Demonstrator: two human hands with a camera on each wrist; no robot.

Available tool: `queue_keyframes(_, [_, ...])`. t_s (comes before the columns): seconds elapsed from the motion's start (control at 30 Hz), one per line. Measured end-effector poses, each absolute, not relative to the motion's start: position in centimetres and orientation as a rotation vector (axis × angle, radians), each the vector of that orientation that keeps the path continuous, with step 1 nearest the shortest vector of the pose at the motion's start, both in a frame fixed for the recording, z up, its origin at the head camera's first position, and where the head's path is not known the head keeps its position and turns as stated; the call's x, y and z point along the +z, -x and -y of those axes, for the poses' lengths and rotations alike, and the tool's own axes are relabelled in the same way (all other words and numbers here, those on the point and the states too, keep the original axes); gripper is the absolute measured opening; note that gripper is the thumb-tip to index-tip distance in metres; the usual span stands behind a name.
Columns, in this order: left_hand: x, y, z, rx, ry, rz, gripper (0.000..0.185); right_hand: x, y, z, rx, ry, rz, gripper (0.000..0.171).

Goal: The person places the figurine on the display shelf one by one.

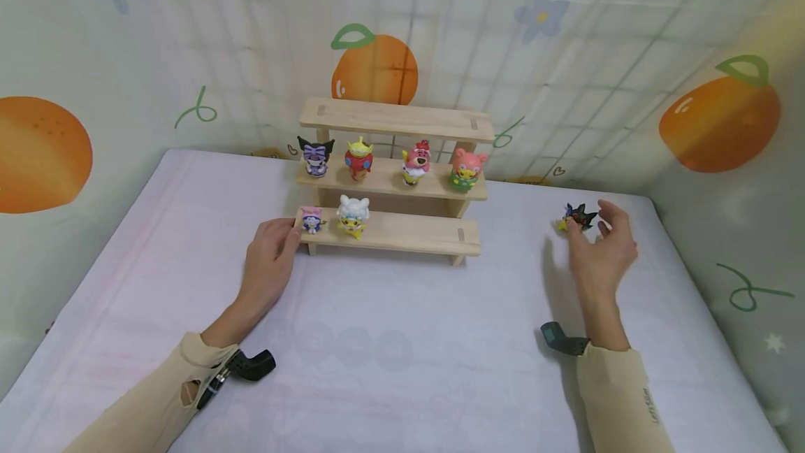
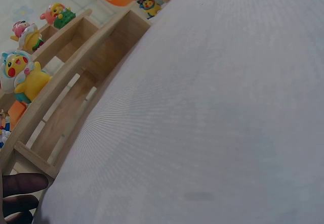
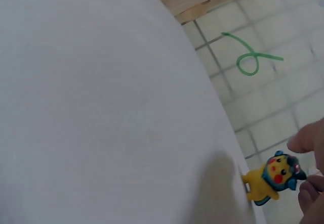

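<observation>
My left hand [image 1: 272,257] holds the left end of a three-tier wooden display shelf [image 1: 402,233], its fingers [image 2: 25,183] partly hidden there in the left wrist view. On the right of the table my right hand [image 1: 600,257] is around a yellow figurine with a dark blue hood [image 3: 276,176]. Its thumb and fingers stand either side of the hood with small gaps visible. The figurine's feet meet the white cloth. On the bottom tier sit a small pink-and-purple figurine [image 1: 312,220] and a white-hooded yellow figurine [image 1: 353,217].
On the middle tier stand a black-and-purple figurine [image 1: 316,157], a green-headed figurine in red [image 1: 358,159], a pink-and-yellow figurine [image 1: 415,163] and a pink-hooded one [image 1: 467,170]. A patterned curtain [image 1: 251,40] hangs behind the cloth-covered table [image 1: 390,397].
</observation>
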State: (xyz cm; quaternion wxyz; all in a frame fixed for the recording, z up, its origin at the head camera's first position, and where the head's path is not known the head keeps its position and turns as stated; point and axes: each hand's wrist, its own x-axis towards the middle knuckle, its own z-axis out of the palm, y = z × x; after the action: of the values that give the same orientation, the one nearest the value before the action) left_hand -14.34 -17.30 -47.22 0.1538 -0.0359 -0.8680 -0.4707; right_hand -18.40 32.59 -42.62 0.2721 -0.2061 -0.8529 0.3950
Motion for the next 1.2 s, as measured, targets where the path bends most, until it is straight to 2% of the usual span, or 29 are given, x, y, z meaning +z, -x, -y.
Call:
queue_keyframes(0.2, [-47.3, 14.3, 17.4, -1.355, 0.099, 2.483, 0.036, -43.8, 18.9, -33.1, 1.208, 0.504, 2.238, 0.067])
queue_keyframes(0.67, [-47.4, 14.4, 17.5, -1.356, 0.101, 2.469, 0.036, -45.4, 19.3, -33.3, 1.219, 0.541, 2.255, 0.06])
queue_keyframes(1.0, [-47.2, 14.5, 17.5, -1.348, 0.102, 2.485, 0.038, -45.4, 19.4, -33.4, 1.175, 0.523, 2.302, 0.047])
queue_keyframes(1.2, [-47.4, 14.5, 17.3, -1.357, 0.1, 2.478, 0.037, -45.2, 18.9, -33.5, 1.181, 0.554, 2.349, 0.049])
